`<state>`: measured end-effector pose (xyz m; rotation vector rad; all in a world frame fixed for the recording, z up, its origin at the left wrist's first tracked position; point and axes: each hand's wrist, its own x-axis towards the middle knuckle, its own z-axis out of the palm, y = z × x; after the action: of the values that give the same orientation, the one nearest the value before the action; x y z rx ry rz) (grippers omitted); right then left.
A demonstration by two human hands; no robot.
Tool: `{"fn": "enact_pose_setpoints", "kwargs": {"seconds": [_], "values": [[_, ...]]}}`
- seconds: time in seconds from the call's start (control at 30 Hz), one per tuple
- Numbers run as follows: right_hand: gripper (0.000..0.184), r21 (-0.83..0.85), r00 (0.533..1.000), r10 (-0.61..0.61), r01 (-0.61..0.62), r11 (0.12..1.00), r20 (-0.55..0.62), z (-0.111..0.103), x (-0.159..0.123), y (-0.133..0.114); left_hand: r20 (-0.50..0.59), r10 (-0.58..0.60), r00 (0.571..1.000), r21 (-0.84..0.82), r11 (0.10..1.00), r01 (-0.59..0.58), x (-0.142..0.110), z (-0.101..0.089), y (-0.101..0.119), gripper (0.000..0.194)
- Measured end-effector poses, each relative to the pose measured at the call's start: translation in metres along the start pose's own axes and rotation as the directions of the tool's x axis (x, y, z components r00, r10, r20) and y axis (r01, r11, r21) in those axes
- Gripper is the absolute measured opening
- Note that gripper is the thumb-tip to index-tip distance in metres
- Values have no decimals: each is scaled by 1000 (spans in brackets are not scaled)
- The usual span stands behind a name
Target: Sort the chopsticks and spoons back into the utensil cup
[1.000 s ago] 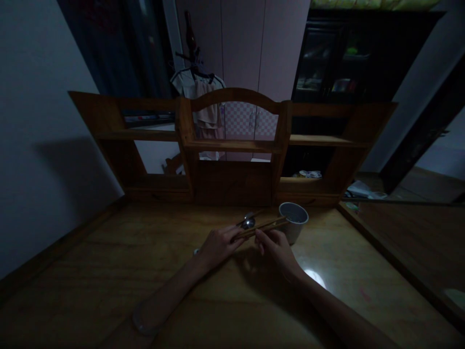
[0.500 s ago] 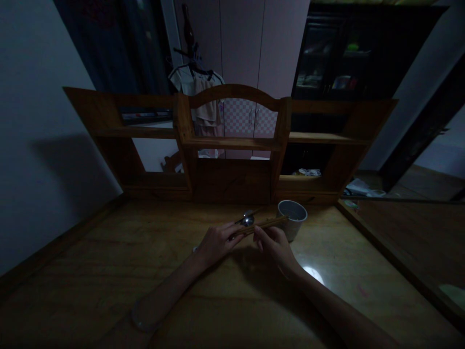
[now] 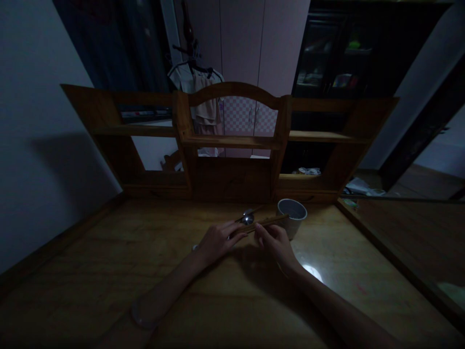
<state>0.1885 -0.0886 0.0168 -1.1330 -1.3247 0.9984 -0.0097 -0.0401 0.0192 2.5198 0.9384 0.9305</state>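
Firstly, wooden desk [image 3: 163, 300]; wooden shelf unit [image 3: 232, 141] along its far side. Left hand [image 3: 217, 241], fingers closed on near ends of bundled chopsticks [image 3: 273, 221]; right hand [image 3: 278, 242], fingertips pinching them midway. Grey cup [image 3: 297, 226], upright, chopsticks' far tips at its rim. Shiny metalware [image 3: 248, 219], beyond left fingers.

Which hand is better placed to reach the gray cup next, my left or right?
Probably your right hand: it is right beside the gray cup. Your left hand is farther off, though both hold the chopsticks.
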Motion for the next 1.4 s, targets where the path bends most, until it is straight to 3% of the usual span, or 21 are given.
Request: {"fn": "enact_pose_setpoints", "kwargs": {"seconds": [0.13,0.2,0.3,0.4,0.53,0.6,0.73,0.87,1.0,1.2,1.4], "values": [[33,78,1000,-14,15,997,-20,0,-1,-11,21,-47,999,-191,980,50,0,-1,9,31],[31,137,999,-50,50,989,-6,-3,-1,-21,61,-107,992,-365,923,122,0,2,15,34],[36,177,994,-105,99,979,28,-9,-1,-38,174,-206,963,-693,669,269,1,10,25,35],[38,141,991,-129,126,982,17,-13,-1,-47,153,-261,953,-882,399,251,5,17,32,35],[38,102,993,-114,110,989,34,-9,-1,-41,44,-322,946,-938,312,149,9,19,31,34],[36,89,994,-101,97,991,34,-6,0,-35,6,-319,948,-937,328,116,9,19,28,34],[32,14,991,-133,133,991,-5,-5,0,-27,-32,-299,954,-889,445,110,8,19,25,31],[26,-114,964,-264,259,959,-29,-8,-4,-28,-62,-303,951,-818,561,125,6,21,30,24],[24,-239,927,-373,369,898,30,-6,-8,-29,-72,-257,964,-745,656,119,6,27,31,23],[25,-289,925,-372,378,880,79,-2,-8,-24,-42,-214,976,-613,777,144,4,29,27,22],[21,-283,927,-361,375,883,103,-2,-7,-26,-10,-199,980,-527,834,164,1,29,27,21]]}}
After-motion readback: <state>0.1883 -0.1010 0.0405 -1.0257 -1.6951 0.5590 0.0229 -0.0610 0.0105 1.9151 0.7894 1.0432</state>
